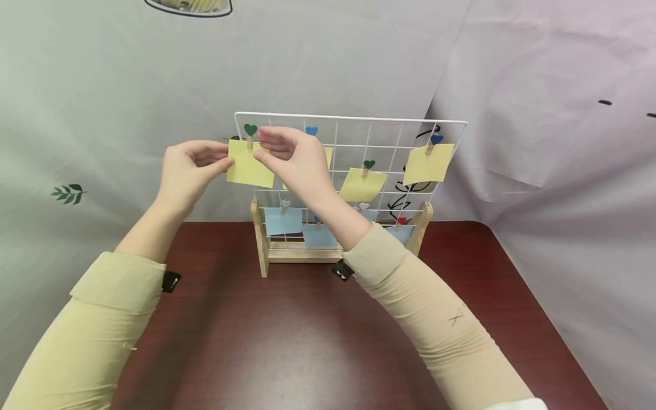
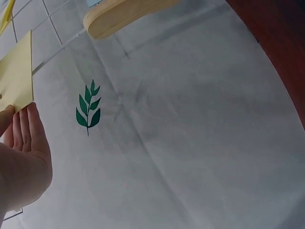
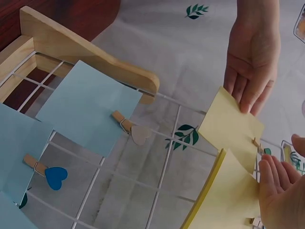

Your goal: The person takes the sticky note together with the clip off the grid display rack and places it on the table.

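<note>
Thumb and fingers apart, the right hand (image 1: 307,171) is at the yellow note (image 1: 246,168), whose left edge the left hand (image 1: 187,171) pinches. A green-heart clip (image 1: 250,130) holds that note at the upper left of the white grid (image 1: 351,118).

Glossy reddish-brown table (image 1: 277,324) in front of a wrinkled pale cloth backdrop (image 1: 113,85) with green leaf sprigs (image 2: 87,107).

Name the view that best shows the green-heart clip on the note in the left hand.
The head view: the green-heart clip shows its heart's whole face above the yellow note. The right wrist view shows it small and at a slant; the left wrist view shows part of the note, but no heart.
</note>
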{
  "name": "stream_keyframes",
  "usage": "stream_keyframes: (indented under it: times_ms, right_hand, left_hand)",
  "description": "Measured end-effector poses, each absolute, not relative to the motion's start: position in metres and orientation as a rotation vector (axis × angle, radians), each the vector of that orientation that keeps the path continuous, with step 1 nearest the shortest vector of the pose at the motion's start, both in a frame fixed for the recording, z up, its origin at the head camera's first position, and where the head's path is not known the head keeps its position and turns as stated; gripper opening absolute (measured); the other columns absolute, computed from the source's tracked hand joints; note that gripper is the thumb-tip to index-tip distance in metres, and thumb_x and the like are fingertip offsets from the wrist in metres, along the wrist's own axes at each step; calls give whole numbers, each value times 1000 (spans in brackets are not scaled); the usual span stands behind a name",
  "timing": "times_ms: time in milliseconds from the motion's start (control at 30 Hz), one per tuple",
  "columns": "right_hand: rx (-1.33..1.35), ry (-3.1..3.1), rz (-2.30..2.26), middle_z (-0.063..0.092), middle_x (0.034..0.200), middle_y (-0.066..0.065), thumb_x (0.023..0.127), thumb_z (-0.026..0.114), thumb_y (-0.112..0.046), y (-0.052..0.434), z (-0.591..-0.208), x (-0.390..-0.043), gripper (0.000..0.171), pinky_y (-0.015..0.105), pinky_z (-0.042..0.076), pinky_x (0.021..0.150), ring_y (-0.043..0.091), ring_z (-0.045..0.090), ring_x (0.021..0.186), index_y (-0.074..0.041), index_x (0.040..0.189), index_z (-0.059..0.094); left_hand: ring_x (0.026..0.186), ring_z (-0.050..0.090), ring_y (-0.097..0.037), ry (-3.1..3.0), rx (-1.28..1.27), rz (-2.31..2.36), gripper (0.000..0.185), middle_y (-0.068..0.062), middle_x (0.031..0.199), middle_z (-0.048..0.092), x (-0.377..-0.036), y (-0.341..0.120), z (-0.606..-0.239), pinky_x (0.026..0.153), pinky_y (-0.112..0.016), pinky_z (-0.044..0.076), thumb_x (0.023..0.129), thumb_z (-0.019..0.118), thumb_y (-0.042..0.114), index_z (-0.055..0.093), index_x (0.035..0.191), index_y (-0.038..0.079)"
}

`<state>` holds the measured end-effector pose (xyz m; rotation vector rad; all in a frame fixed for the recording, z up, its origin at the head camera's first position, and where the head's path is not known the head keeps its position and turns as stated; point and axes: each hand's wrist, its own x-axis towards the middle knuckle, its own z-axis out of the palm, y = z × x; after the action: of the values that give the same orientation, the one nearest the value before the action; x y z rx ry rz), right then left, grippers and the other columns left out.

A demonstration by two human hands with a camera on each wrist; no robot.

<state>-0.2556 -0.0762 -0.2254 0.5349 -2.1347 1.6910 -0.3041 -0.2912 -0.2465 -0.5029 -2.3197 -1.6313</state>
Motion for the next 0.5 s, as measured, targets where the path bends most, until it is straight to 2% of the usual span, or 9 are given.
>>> stream_keyframes:
  times_ms: [300,500]
  right_hand:
    - [512,-2067,1725,73,133,23,96,76,1,-81,-225,-256,42,18,60,96,29,74,123,8,136,67]
    - [457,-2102,1712,73,136,19,96,76,-1,-85,-224,-256,44,16,59,97,24,73,125,7,139,65]
  left_hand:
    - [80,69,14,-2305,-503,-1590,27,36,78,68,-305,-286,-247,78,-5,55,95,75,0,73,119,-12]
    - [81,68,15,-2286,-518,-1567,26,38,77,67,-303,-283,-246,78,-5,55,96,75,-1,72,118,-15]
